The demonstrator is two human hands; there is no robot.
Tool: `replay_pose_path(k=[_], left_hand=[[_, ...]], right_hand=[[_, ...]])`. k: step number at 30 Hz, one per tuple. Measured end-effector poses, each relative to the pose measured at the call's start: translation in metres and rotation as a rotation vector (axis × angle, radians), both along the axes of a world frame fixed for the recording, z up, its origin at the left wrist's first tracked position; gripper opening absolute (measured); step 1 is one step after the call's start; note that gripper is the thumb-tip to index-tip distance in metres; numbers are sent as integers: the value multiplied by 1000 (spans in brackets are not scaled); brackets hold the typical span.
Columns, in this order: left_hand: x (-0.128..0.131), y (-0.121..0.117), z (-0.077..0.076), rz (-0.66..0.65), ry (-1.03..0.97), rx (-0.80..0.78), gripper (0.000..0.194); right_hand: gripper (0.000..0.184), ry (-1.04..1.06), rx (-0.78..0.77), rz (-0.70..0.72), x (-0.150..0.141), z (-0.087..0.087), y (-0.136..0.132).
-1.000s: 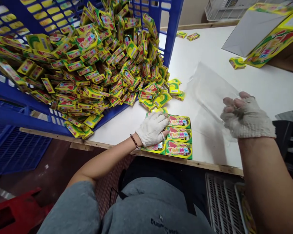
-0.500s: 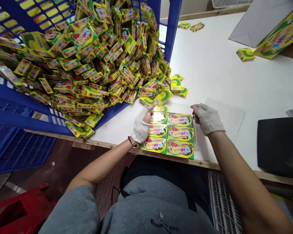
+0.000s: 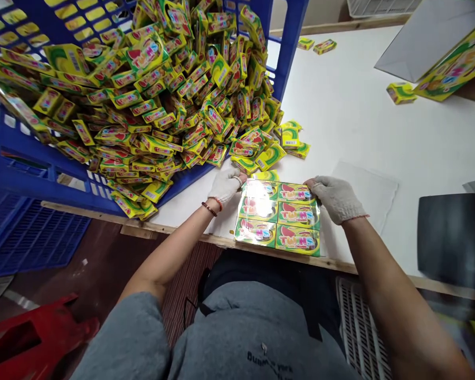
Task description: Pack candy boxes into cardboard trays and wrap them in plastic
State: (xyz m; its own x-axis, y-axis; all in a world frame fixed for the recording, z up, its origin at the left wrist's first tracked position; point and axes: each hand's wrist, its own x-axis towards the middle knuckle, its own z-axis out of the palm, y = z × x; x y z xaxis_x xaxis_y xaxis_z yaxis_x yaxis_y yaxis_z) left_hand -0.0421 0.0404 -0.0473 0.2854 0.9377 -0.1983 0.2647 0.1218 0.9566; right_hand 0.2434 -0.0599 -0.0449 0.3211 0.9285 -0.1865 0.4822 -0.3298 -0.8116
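A block of several yellow-green "TWINS" boxes (image 3: 296, 215) lies in rows at the table's front edge. Over it is a clear plastic sheet (image 3: 266, 207), shiny with glare. At the block's far left corner, my gloved left hand (image 3: 226, 187) is closed, pinching the sheet's edge. My gloved right hand (image 3: 334, 198) is closed at the far right corner, thumb on the sheet and its other fingers curled and partly hidden. Whether the sheet is a flat film or a bag, I cannot tell.
A blue crate (image 3: 279, 63) on the left spills small candy boxes (image 3: 216, 119) onto the white table (image 3: 340, 121). Another clear sheet (image 3: 368, 190) lies right of my right hand. Farther right are a dark flat object (image 3: 451, 232) and a large printed carton (image 3: 455, 71).
My right hand has brought the clear sheet from the right across the boxes. My left hand has gone from resting on the boxes to pinching the sheet at their far left corner.
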Motion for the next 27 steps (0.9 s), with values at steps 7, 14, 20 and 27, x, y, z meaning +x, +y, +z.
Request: replay_pose_path(k=[7, 14, 20, 27], left_hand=[[8, -1, 19, -381, 490, 602, 14], [94, -33, 27, -922, 737, 972, 38], [107, -51, 28, -925, 759, 1017, 44], [105, -51, 33, -967, 768, 994, 47]], right_hand=[[20, 278, -3, -124, -3, 3, -10], [9, 289, -23, -134, -8, 14, -11], [61, 530, -35, -165, -16, 20, -65], [76, 763, -107, -218, -38, 21, -141]])
